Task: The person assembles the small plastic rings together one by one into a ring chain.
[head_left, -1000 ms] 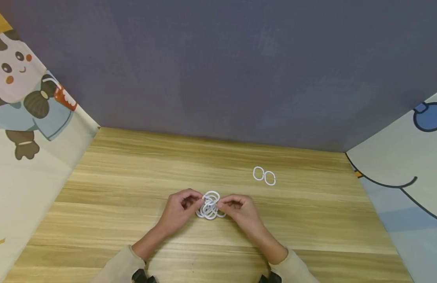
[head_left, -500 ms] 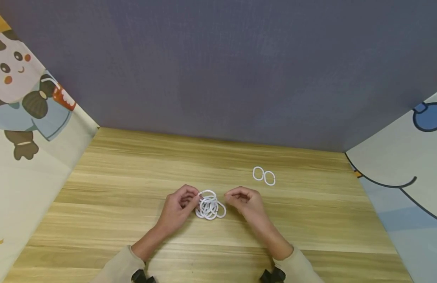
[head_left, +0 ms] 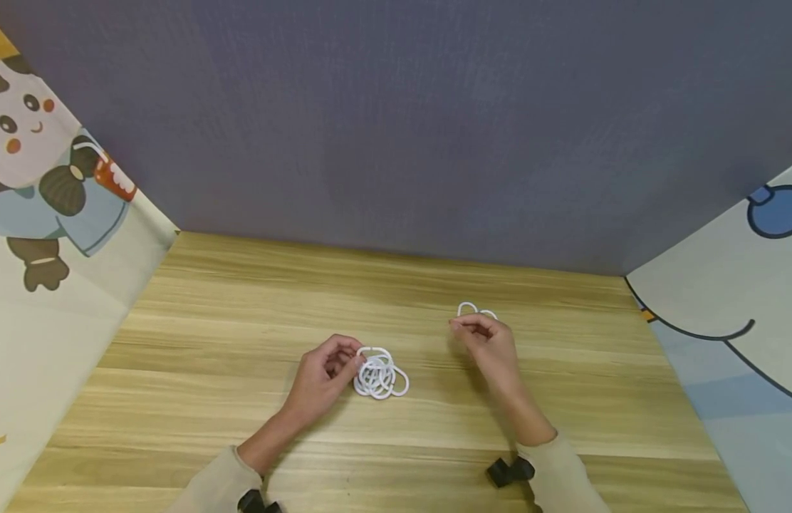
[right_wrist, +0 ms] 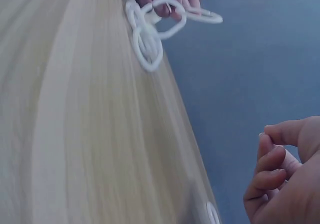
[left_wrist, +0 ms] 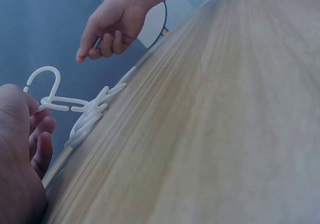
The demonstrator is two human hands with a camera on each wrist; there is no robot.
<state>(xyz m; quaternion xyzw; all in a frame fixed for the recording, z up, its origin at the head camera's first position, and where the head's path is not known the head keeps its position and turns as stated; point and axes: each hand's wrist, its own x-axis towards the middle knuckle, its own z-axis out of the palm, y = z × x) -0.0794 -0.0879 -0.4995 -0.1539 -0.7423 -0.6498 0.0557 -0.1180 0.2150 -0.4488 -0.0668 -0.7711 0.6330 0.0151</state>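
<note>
Left hand (head_left: 319, 375) pinches raised white link (left_wrist: 58, 79), thumb against fingers, at left side of white link pile (head_left: 374, 377) on counter (head_left: 242, 320). Right hand (head_left: 495, 354) above counter, well apart from pile: fingers curled in, thumb and index tips together, nothing visible in grip. Two white links (head_left: 467, 304) just past right hand, partly hidden by it in head view. Beige sleeves (head_left: 559, 470) both arms. Dark wall (head_left: 396, 128) behind counter.
</note>
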